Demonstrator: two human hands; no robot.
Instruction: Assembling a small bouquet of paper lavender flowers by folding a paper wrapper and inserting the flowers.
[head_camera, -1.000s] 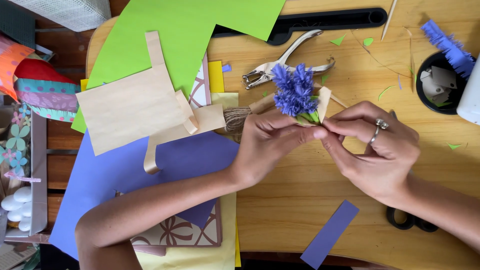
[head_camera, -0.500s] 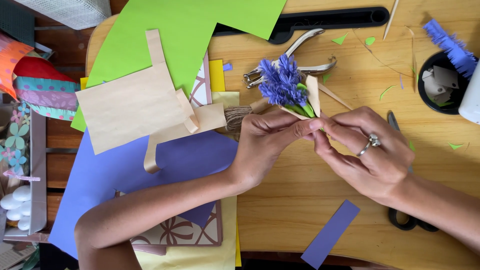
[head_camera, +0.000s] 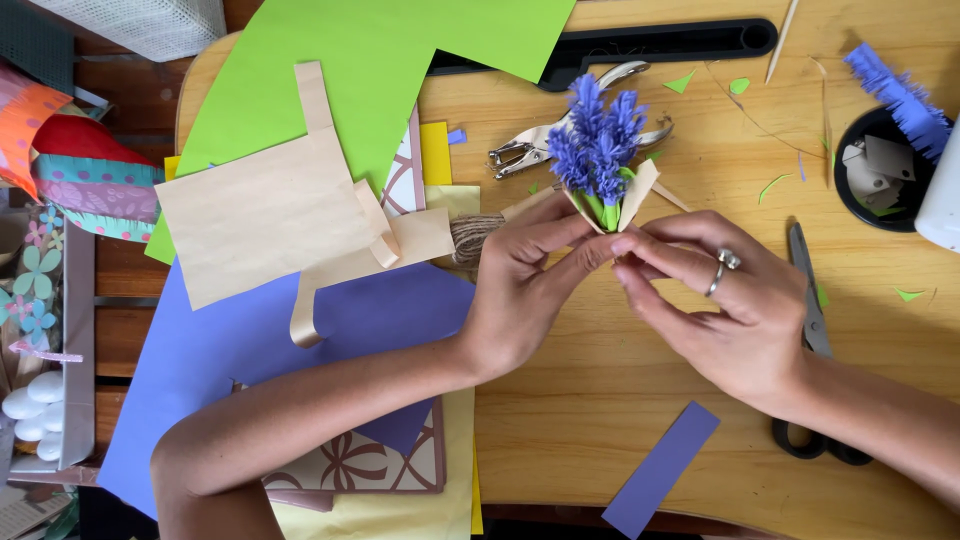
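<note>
While both hands pinch its base, a small paper flower bunch (head_camera: 598, 150) stands upright over the wooden counter (head_camera: 640, 400).

With fingertips pressed together, the left hand (head_camera: 525, 290) grips the bottom of the bunch from one side and the right hand (head_camera: 730, 305), a ring on one finger, nips the same spot from the other, so the step in hand looks like wrapping or closing the tan paper collar round the stems. The next move would call for a firm hold at the base while the wrap is tightened or fastened; a spool of twine (head_camera: 472, 238) lies just beside the left hand. The bunch has fringed blue-purple spikes, a green stem core and tan paper flaps splayed at its sides. It is held near a metal hole punch (head_camera: 530, 150), with scissors (head_camera: 810, 320) partly under the right hand.
</note>
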